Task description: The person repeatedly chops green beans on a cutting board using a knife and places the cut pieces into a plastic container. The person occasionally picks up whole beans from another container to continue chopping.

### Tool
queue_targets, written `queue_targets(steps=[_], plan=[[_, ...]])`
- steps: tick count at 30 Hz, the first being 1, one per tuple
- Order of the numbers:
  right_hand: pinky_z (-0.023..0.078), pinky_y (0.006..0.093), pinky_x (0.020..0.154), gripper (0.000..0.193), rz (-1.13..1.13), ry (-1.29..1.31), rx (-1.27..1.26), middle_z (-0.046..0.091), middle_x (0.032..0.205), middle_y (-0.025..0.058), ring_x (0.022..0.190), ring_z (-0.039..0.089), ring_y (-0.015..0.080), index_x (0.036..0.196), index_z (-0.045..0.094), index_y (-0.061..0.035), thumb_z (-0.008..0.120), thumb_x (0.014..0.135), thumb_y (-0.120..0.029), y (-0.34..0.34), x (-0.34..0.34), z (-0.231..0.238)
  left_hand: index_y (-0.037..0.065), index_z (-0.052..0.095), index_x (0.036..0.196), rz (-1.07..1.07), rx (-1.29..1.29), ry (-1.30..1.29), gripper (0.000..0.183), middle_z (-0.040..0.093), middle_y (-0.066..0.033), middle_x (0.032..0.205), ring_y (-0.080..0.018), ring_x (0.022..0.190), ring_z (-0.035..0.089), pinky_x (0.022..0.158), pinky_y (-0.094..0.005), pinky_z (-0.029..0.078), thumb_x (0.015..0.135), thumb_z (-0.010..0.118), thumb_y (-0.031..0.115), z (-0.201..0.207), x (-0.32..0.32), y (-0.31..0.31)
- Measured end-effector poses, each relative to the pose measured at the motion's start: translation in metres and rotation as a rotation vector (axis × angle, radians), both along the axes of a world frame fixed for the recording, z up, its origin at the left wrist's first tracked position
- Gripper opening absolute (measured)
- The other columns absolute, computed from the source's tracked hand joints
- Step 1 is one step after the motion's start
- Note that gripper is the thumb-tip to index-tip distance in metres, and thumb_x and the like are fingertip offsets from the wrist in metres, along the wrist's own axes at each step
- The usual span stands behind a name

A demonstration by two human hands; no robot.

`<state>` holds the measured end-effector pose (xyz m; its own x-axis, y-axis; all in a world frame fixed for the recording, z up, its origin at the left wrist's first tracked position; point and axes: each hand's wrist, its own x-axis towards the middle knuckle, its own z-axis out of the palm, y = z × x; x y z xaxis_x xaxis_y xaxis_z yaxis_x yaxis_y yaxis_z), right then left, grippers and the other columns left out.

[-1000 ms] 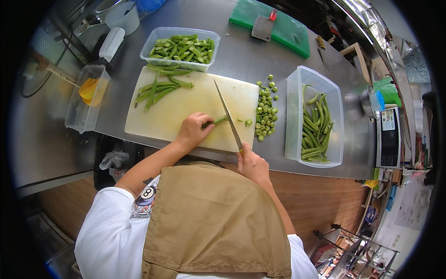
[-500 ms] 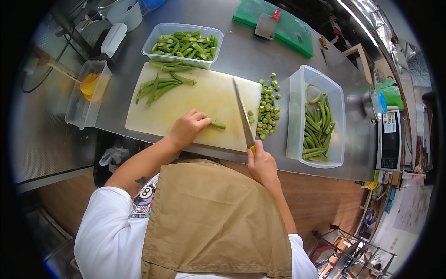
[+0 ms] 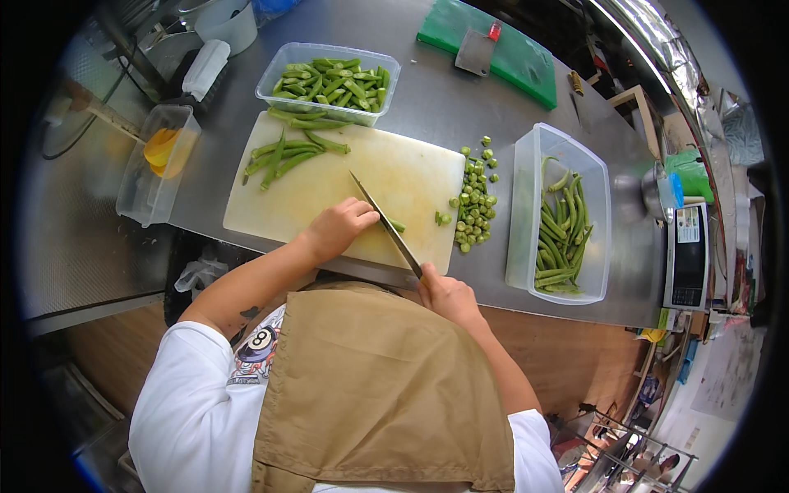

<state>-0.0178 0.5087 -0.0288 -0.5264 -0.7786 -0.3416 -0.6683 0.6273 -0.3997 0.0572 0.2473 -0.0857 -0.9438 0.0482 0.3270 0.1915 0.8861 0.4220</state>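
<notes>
The okra pod is lying on the near half of the white cutting board, only a short green stretch showing right of the blade. The left hand is pinching it from the left; the right hand's grip is closing firmly round the handle of the knife, whose blade is running aslant, tip pointing far left.

The step in hand seems to be slicing the pod on a slant. To do it well, the left fingertips should be curling back, since they are sitting right beside the steel, and the right wrist should be holding one angle so the pieces are matching. A sliding stroke would be crushing the flesh less than a straight push.

Farther out, longer pods are lying at the board's far left corner, and trimmed caps are spreading along its right edge onto the counter.

The fingers and blade are hiding the pod's left part, so I cannot tell whether the edge is touching it or hovering. The right hand is covering most of the handle.
</notes>
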Motion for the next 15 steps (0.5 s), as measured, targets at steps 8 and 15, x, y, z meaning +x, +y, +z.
queue_targets(steps=[8, 15], plan=[[0.048, 0.0481, 0.064, 0.026, -0.311, -0.151, -0.322, 0.066, 0.081, 0.0219, 0.077, 0.064, 0.0442, 0.116, 0.047, -0.007, 0.059, 0.095, -0.017, 0.034, -0.009, 0.028, 0.01, 0.062, 0.1, -0.084, -0.01, 0.184, 0.028, 0.065, -0.0045, 0.105, -0.0252, 0.107, 0.058, 0.088, -0.0389, 0.048, 0.076, 0.076, 0.013, 0.0, -0.016, 0.005], [0.048, 0.0448, 0.062, 0.022, -0.468, -0.215, -0.397, 0.063, 0.075, 0.022, 0.073, 0.063, 0.0423, 0.112, 0.05, -0.0048, 0.058, 0.096, -0.017, 0.037, -0.002, 0.028, 0.008, 0.065, 0.099, -0.027, 0.193, 0.188, 0.026, 0.068, -0.0108, 0.09, -0.0294, 0.088, 0.065, 0.082, -0.0413, 0.05, 0.075, 0.077, 0.008, 0.013, -0.081, -0.011]])
